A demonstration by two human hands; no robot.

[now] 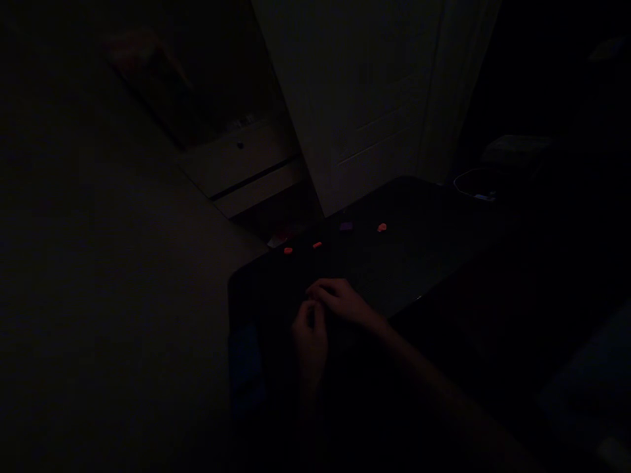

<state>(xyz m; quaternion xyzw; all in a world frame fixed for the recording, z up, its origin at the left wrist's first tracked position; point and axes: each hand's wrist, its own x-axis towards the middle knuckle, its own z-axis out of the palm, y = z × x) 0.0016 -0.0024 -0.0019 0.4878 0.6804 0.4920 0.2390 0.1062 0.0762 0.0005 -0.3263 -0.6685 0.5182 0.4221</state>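
Observation:
The scene is very dark. My left hand point(309, 338) and my right hand point(340, 299) meet over a dark table point(419, 263), fingertips together near the table's left part. The fingers of both hands are curled and pressed together; what they hold, if anything, is too dark to make out. Beyond the hands lie small orange pieces point(317, 245), another orange piece point(382, 228) and a purple piece point(346, 226) on the table's far side.
A pale door point(365, 98) stands behind the table. A carpeted floor point(98, 263) fills the left. A dim looped cable point(473, 187) lies at the back right. Something bluish point(244, 364) hangs by the table's left edge.

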